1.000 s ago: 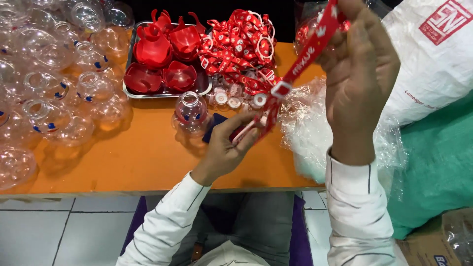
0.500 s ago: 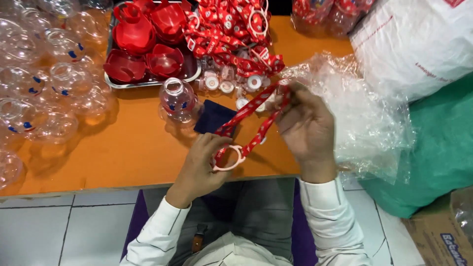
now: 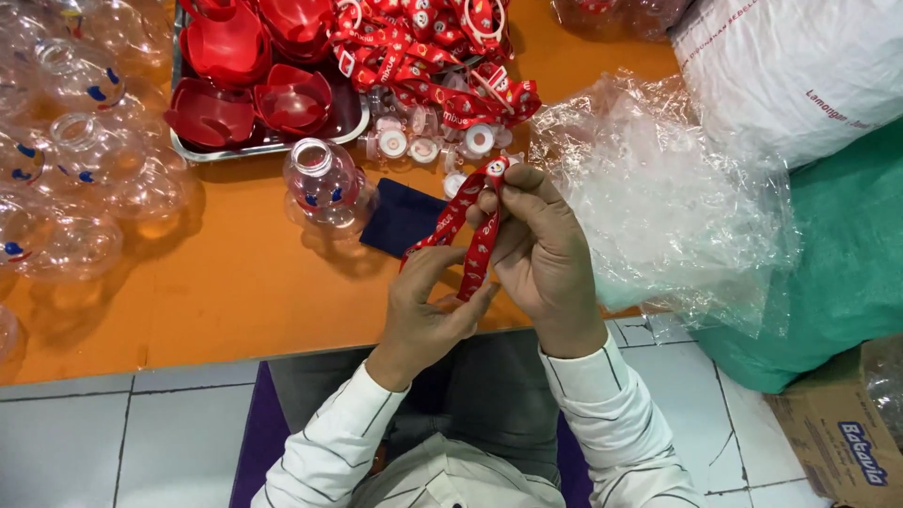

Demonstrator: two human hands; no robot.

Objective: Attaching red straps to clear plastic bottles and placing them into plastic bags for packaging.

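Both hands hold one red printed strap point(image 3: 459, 224) looped over the near edge of the orange table point(image 3: 226, 292). My right hand point(image 3: 538, 256) pinches the strap's upper end, where a small white and red fitting shows. My left hand point(image 3: 428, 306) grips the lower end, close under the right hand. A clear round plastic bottle point(image 3: 323, 181) stands just beyond my left hand, beside a dark blue square pad point(image 3: 403, 216).
A metal tray point(image 3: 267, 143) holds red plastic caps. More red straps point(image 3: 425, 58) and small white caps point(image 3: 410, 143) lie behind. Several clear bottles point(image 3: 71, 160) fill the left. Crumpled clear plastic point(image 3: 658, 198), a white sack point(image 3: 800, 66), green cloth and a cardboard box point(image 3: 847, 433) sit on the right.
My right hand came down from high up to meet my left hand near the table edge. The strap, stretched long before, is now folded short between both hands.
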